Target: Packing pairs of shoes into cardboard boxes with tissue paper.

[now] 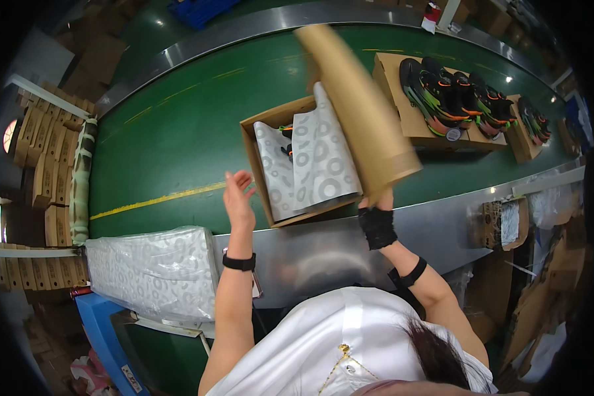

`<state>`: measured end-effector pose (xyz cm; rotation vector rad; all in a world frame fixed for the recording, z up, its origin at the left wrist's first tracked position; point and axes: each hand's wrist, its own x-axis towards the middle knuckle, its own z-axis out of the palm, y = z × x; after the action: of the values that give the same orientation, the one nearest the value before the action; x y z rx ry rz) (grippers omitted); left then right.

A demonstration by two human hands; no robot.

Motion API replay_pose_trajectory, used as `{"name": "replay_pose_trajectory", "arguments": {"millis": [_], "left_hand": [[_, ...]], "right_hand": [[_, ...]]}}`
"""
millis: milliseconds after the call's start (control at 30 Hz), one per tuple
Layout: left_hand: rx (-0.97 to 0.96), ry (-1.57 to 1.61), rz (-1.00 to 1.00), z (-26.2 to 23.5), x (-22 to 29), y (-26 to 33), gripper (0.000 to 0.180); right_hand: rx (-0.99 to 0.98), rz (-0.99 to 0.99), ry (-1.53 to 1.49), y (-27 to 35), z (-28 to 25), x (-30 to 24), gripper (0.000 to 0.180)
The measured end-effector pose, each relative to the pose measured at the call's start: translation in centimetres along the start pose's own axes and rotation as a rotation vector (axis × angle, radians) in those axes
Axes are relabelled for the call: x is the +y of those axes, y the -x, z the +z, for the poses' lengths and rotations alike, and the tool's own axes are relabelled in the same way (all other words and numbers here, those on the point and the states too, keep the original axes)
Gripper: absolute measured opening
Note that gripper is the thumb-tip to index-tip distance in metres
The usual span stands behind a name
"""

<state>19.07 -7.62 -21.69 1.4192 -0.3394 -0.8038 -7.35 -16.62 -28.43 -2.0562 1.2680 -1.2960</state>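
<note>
An open brown cardboard shoe box [261, 188] stands tilted on the green belt in front of me. Patterned grey-and-white tissue paper [320, 158] covers most of its inside, and part of a dark shoe with orange and green accents [287, 142] shows through a gap. My right hand [381, 200] grips the near end of the brown box lid [366, 115], which is raised along the box's right side and smeared by motion; some fingers are hidden by it. Just left of the box, my left hand [239, 201] is raised and empty, its fingers apart.
To the right, several dark sports shoes [452, 99] sit on brown boxes [402, 72]. A plastic-wrapped stack of patterned tissue [152, 267] lies at my near left. Piled brown boxes [43, 158] line the far left. A metal ledge [310, 254] runs before me.
</note>
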Motion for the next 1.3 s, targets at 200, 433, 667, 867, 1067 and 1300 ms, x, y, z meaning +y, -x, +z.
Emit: {"name": "replay_pose_trajectory", "arguments": {"millis": [200, 433, 667, 867, 1067, 1300], "left_hand": [[-0.032, -0.425, 0.147, -1.3, -5.1, 0.7, 0.06], [-0.18, -0.247, -0.2, -3.7, -7.5, -1.1, 0.053], [-0.305, 0.368, -0.333, -2.7, -4.3, 0.2, 0.048], [-0.165, 0.524, -0.188, -7.0, -2.4, 7.2, 0.054], [0.144, 0.5, 0.015, -18.6, -3.2, 12.0, 0.056], [0.549, 0.167, -0.178, -25.2, -8.5, 14.2, 0.041]], "right_hand": [[-0.346, -0.566, 0.546, 0.6, 2.6, -3.0, 0.051], [-0.478, -0.528, 0.449, 0.7, 2.8, -3.9, 0.044], [-0.464, -0.626, 0.425, -3.8, 0.2, -8.2, 0.039], [-0.324, -0.656, 0.35, -8.5, -6.3, -4.3, 0.064], [-0.209, -0.342, 0.671, -18.0, -12.2, 5.3, 0.048], [-0.711, 0.149, 0.855, -26.4, -15.4, 8.0, 0.065]]}}
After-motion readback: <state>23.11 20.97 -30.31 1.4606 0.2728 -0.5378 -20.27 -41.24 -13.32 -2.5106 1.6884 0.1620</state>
